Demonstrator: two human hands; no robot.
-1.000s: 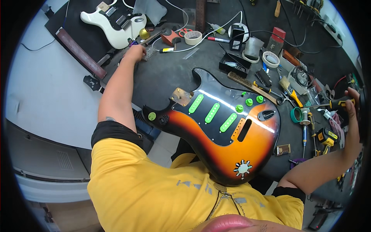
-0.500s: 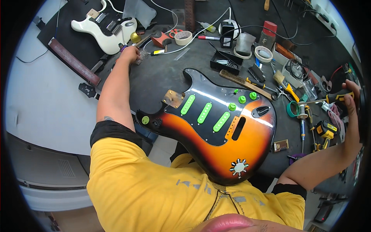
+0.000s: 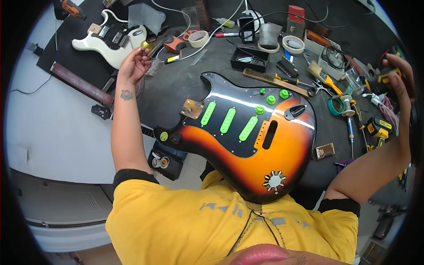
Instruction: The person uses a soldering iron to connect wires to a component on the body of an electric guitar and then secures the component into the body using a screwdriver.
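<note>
My left hand (image 3: 135, 66) is raised beside the white guitar body, palm up with its fingers curled in; what they hold, if anything, is too small to make out. A brass-coloured round piece (image 3: 147, 45) shows just beyond its fingertips, and a small clear plastic bag (image 3: 154, 68) lies beside it. At the far right, my right hand (image 3: 401, 81) grips a screwdriver (image 3: 383, 82) by its black and yellow handle. Between my arms a sunburst electric guitar body (image 3: 282, 152) rests face up against my front, with a black pickguard (image 3: 238, 99), green pickup covers and green knobs.
A white guitar body (image 3: 95, 44) lies at the back left; a guitar headstock (image 3: 101, 111) pokes out by my left forearm. Past the sunburst body are a wooden brush (image 3: 274, 81), a black tray (image 3: 248, 59) of small parts and tape rolls. A yellow drill (image 3: 379, 129) lies right.
My left hand has lifted off the table by the plastic bag, shifted left and turned palm up. The screwdriver stays in my right hand, which has tilted a little. The whole view has shifted slightly.
</note>
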